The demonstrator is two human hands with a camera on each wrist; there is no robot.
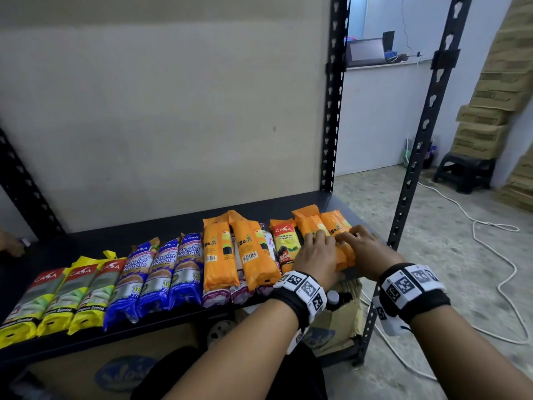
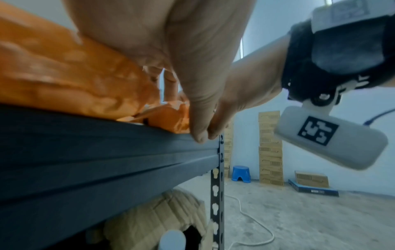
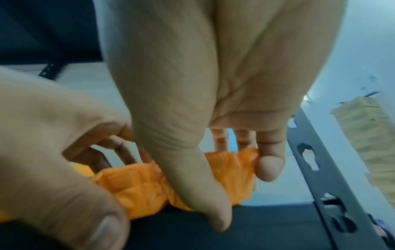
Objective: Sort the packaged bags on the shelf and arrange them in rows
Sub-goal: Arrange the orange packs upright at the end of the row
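Packaged bags lie in rows on the dark shelf board (image 1: pixel 144 232): yellow packs (image 1: pixel 66 295) at the left, then blue packs (image 1: pixel 158 272). Right of those, orange packs (image 1: pixel 219 255) rest on purple-white ones, and one orange pack with a red label (image 1: pixel 284 243) lies face up. At the right end, two more orange packs (image 1: pixel 334 220) lie side by side. My left hand (image 1: pixel 318 246) and right hand (image 1: pixel 364 245) both grip these, fingers over the top and thumbs at the near end. The thumbs meet at the shelf's front edge (image 2: pixel 128 143). Crinkled orange wrap (image 3: pixel 136 182) shows under both hands.
The shelf's black front upright (image 1: pixel 415 157) stands just right of my right hand. A cardboard box (image 1: pixel 337 319) sits on the level below. On the floor to the right are a white cable (image 1: pixel 490 235), a black stool (image 1: pixel 464 171) and stacked cartons (image 1: pixel 490 111). Another person's hand (image 1: pixel 8 243) is at the far left.
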